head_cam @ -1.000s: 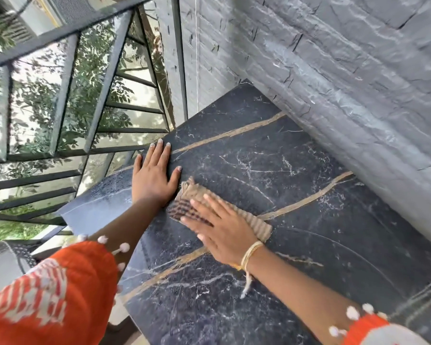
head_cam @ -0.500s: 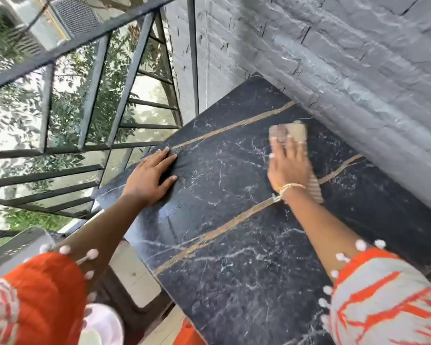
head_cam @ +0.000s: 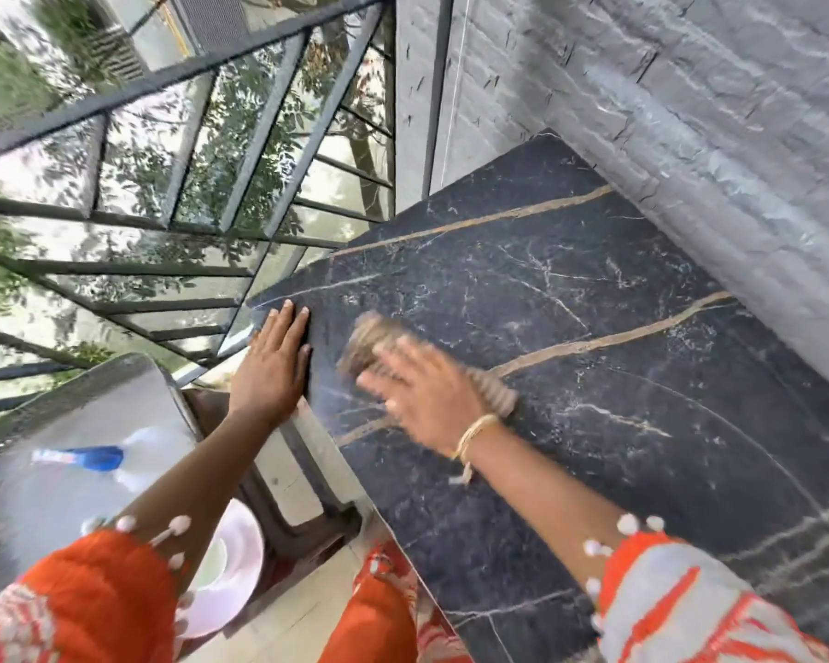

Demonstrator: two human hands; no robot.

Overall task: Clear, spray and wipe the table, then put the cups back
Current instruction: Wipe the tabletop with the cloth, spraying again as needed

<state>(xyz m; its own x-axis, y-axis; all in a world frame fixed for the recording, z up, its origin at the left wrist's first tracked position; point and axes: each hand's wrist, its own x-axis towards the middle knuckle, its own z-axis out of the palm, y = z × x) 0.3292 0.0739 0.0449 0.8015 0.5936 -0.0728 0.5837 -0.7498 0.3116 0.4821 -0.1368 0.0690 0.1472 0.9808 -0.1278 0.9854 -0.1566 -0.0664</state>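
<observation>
Fingers (head_cam: 384, 370) straight, pressing cloth (head_cam: 369, 342) | cloth beneath right hand (head_cam: 422, 394) | table (head_cam: 594, 399)

The table (head_cam: 618, 375) is black marble — white veins, tan-gold streaks. The cloth (head_cam: 379, 339) is beige-brown, ribbed. The sleeves (head_cam: 690, 610) are orange and white with white pom-poms — the wall (head_cam: 690, 112) grey.
</observation>
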